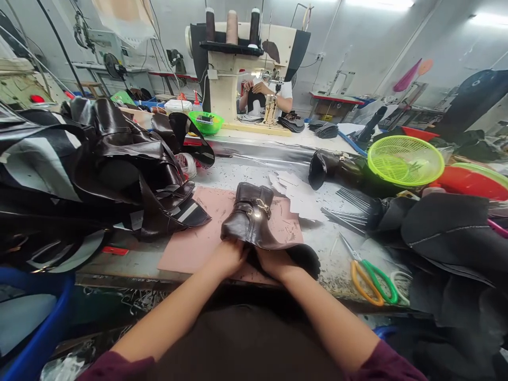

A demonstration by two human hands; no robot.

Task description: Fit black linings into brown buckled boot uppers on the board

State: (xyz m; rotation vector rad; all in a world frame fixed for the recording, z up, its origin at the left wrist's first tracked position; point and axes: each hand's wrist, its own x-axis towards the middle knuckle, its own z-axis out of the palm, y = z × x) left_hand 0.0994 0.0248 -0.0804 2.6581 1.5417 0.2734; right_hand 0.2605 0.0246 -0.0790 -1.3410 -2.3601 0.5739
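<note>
Here, one dark brown boot upper (pixel 248 219) with gold-coloured hardware lies over the pink board (pixel 182 248) on the tabletop (pixel 238 169). Two hands meet its near edge, the left hand (pixel 233 257) and the right hand (pixel 273 262) just apart from each other; their fingers are hidden by the leather, so I cannot tell whether they are pinching it. Left of the pink board is a heap of dark leather pieces (pixel 115 143), too tangled to count. Right of the board lies one pair of scissors (pixel 375 283), with one orange and one green handle.

Four containers show: a green bowl (pixel 217 126) beyond the board, with a small dark object (pixel 204 119) in it; a yellow-green mesh basket (pixel 405 159) and a red basin (pixel 472 181) beyond it to the right; and a blue tub (pixel 59 312) to its near left, holding a pale piece (pixel 26 317). Beyond the board, three thread spools (pixel 232 27), two dark and one tan, top one sewing machine (pixel 222 76), where a co-worker's two hands (pixel 261 89) hold a dark piece (pixel 256 99).
</note>
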